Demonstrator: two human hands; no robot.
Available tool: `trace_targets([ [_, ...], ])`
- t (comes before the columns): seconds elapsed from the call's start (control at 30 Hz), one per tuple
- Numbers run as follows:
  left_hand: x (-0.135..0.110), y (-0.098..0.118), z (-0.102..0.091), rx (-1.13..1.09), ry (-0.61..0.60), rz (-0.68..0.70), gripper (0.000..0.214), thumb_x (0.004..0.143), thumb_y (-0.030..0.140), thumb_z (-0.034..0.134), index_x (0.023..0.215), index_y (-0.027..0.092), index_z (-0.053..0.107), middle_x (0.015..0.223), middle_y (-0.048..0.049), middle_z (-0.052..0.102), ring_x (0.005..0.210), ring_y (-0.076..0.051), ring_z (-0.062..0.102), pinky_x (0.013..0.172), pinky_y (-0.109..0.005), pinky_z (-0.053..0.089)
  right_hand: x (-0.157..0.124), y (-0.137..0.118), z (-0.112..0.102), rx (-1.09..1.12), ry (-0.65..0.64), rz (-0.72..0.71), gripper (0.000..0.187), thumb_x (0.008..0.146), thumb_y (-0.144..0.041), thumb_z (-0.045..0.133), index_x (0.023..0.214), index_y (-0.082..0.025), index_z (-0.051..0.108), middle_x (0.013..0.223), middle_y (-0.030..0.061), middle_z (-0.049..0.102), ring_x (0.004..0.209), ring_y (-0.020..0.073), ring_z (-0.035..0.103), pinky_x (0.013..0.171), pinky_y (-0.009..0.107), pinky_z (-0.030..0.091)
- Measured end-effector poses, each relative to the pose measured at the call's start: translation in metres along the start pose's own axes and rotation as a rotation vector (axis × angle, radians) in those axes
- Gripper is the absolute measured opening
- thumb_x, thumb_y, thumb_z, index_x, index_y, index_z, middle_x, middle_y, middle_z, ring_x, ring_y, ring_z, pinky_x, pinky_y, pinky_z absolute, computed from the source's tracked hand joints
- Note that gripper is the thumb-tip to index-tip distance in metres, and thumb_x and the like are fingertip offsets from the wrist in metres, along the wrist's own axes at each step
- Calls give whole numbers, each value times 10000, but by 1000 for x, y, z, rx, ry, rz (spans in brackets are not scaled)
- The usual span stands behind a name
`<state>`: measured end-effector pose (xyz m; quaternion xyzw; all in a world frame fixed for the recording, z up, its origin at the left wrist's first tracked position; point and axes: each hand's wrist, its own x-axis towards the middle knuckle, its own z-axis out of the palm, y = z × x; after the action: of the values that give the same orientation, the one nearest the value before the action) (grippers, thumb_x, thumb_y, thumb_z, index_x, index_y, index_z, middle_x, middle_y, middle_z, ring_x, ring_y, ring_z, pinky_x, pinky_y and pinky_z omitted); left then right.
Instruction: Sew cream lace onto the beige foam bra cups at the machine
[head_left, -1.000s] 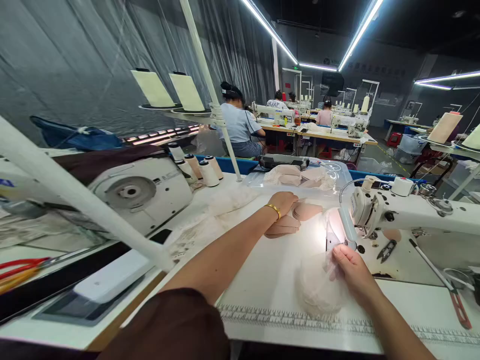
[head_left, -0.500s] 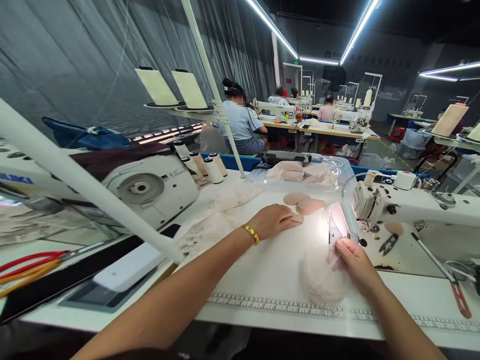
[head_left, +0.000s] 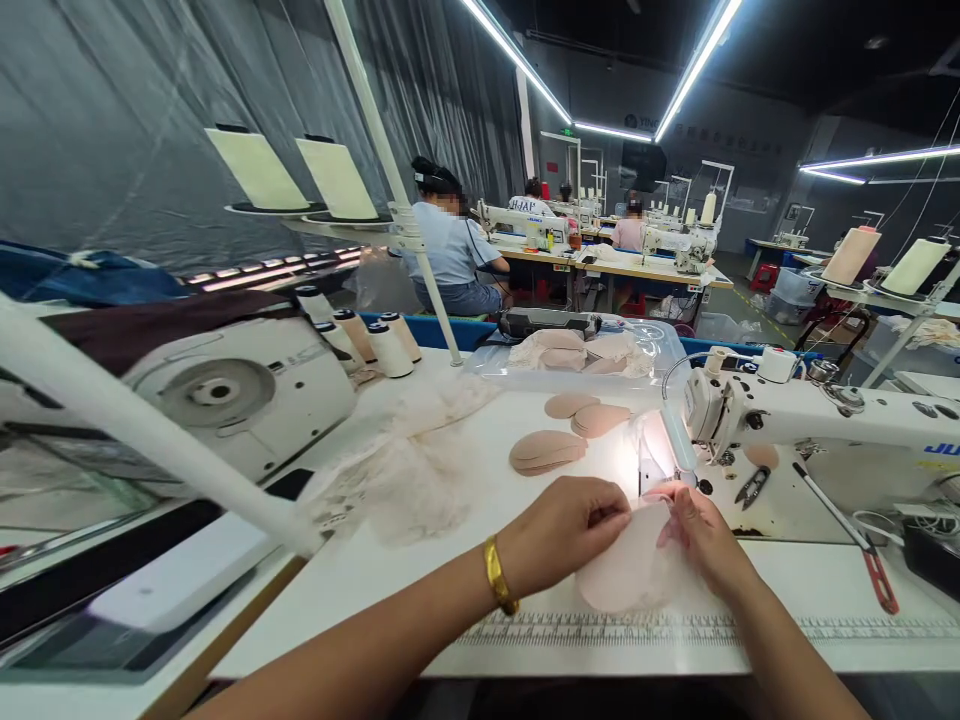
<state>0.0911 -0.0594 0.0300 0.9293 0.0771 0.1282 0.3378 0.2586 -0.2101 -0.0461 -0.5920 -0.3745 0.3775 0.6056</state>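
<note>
Just in front of the lit sewing head, my left hand [head_left: 574,532] pinches the upper left edge of a pale pink, thin fabric piece [head_left: 626,572]. My right hand [head_left: 709,540] grips the same piece at its upper right edge, fingers closed near the needle area. The piece hangs rounded and slightly blurred over the table; whether it has more than one layer I cannot tell. Behind my left hand lie small stacks of beige oval pads [head_left: 547,453]. The sewing machine [head_left: 825,405] stands to the right, its slim lamp [head_left: 677,437] shining on the work.
Crumpled lace fabric [head_left: 412,480] lies on the left. A clear plastic tray [head_left: 487,362] at the back holds more pieces. Thread snips [head_left: 752,487] and a red-handled tool [head_left: 879,580] lie right. A ruler strip [head_left: 555,630] runs along the front edge. A slanting white pole [head_left: 150,430] crosses the left.
My left hand has come from the beige pads toward me and right, and now pinches the fabric piece. My right hand keeps its hold on the piece. The view has turned slightly right.
</note>
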Motion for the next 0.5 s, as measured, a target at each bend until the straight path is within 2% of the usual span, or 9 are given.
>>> trace_targets([
  [0.13, -4, 5, 30, 96, -18, -14, 163, 884, 163, 559, 745, 186, 642, 671, 34, 652, 610, -129, 577, 582, -249, 374, -17, -16, 0, -194, -66, -74, 512, 946, -686, 540, 1167, -237, 650, 1014, 48, 703, 928, 220, 644, 795, 317, 495],
  [0.2, -3, 2, 38, 158, 41, 11, 167, 904, 170, 539, 752, 187, 605, 705, 13, 653, 656, -156, 592, 618, -271, 403, -23, -21, 0, -304, -37, -80, 420, 958, -597, 583, 1185, -248, 642, 1002, 30, 701, 892, 204, 632, 766, 299, 489],
  [0.27, 1, 0, 39, 168, 135, 83, 52, 903, 213, 571, 896, 193, 619, 889, -33, 692, 827, -206, 630, 738, -314, 464, -29, -25, 0, -414, 14, -88, 325, 981, -510, 579, 1165, -250, 639, 915, 7, 692, 789, 181, 612, 693, 278, 472],
  [0.3, 3, 0, 37, 151, 163, 125, 147, 882, 253, 621, 1017, 197, 617, 1023, -60, 692, 948, -237, 629, 821, -346, 478, -31, -26, 0, -463, 30, -109, 280, 995, -471, 559, 1144, -248, 638, 875, -2, 685, 752, 174, 604, 669, 273, 463],
  [0.33, 6, -1, 33, 124, 149, 157, 314, 845, 295, 679, 1132, 203, 592, 1130, -78, 673, 1044, -262, 611, 885, -373, 478, -33, -28, 0, -505, 37, -144, 240, 1007, -433, 538, 1123, -246, 635, 859, -6, 682, 738, 170, 606, 663, 270, 464],
  [0.37, 10, -2, 28, 92, 83, 165, 443, 806, 331, 726, 1201, 213, 565, 1171, -77, 662, 1079, -273, 603, 900, -379, 479, -35, -31, 1, -544, 39, -190, 206, 1013, -396, 524, 1106, -245, 630, 866, -4, 687, 742, 169, 617, 673, 271, 471],
  [0.4, 13, -3, 22, 62, -18, 147, 479, 782, 356, 746, 1204, 222, 563, 1133, -58, 672, 1038, -264, 619, 857, -359, 489, -36, -34, 3, -584, 49, -248, 177, 1016, -361, 515, 1093, -245, 624, 881, 0, 694, 754, 171, 630, 683, 274, 481],
  [0.47, 20, -6, 10, 47, -176, 71, 296, 811, 347, 700, 1060, 226, 595, 897, 8, 675, 812, -204, 633, 681, -285, 457, -38, -40, 7, -677, 116, -410, 148, 1018, -298, 494, 1073, -246, 621, 904, 21, 705, 782, 184, 649, 694, 291, 498],
  [0.5, 23, -7, 5, 73, -177, 47, 177, 834, 308, 654, 974, 220, 592, 788, 33, 643, 705, -175, 604, 610, -265, 410, -38, -43, 9, -724, 172, -507, 149, 1017, -266, 484, 1061, -247, 625, 915, 36, 710, 805, 196, 656, 706, 308, 508],
])
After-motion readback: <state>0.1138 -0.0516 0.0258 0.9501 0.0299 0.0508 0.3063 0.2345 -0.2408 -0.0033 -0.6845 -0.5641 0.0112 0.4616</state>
